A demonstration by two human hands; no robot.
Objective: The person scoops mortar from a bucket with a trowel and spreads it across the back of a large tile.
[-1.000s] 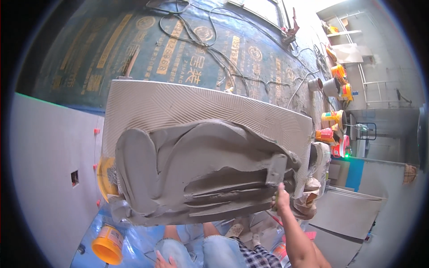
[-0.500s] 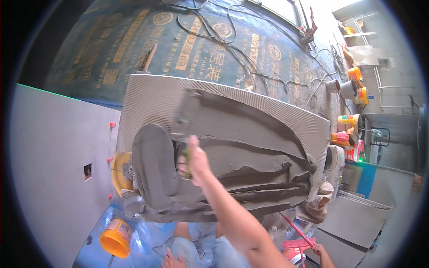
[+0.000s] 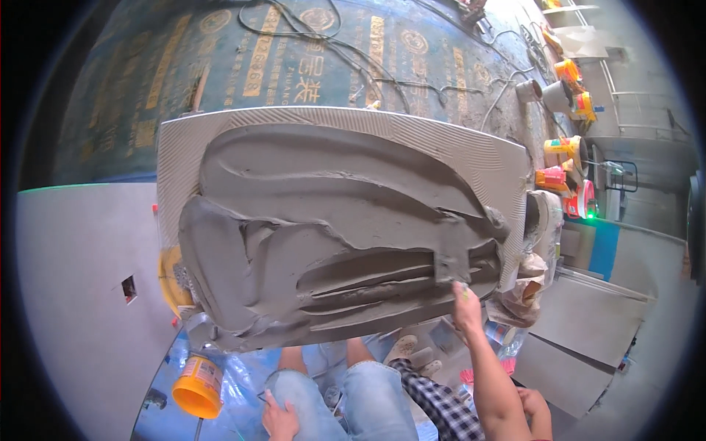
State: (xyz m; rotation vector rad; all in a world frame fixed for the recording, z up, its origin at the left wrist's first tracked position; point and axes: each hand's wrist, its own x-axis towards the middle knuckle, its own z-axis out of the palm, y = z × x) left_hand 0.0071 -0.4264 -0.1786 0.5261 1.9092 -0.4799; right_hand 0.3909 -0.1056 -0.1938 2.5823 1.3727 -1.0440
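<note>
A large tile point(image 3: 489, 162) lies across the middle, bearing combed ridges and a thick, uneven grey layer of mortar point(image 3: 309, 184). My right hand point(image 3: 465, 312) grips the handle of a flat trowel point(image 3: 451, 253), whose mortar-coated blade sits on the mortar's right part. My left hand point(image 3: 279, 419) rests by my knee at the lower edge, fingers apart and holding nothing. A yellow container point(image 3: 175, 283) shows under the tile's left side.
A grey wall panel point(image 3: 81, 257) with a square cutout stands left. An orange bucket point(image 3: 191, 393) sits below. Cables point(image 3: 375, 81) cross the covered floor. Buckets point(image 3: 560, 151) and stacked boards point(image 3: 581, 316) stand right. Another person in checked trousers point(image 3: 434, 389) is close on my right.
The trowel swept up to the mortar's upper left, then moved back right, leaving mortar spread higher on the tile. The other person's hand and pink brush, visible half a second ago, have shifted.
</note>
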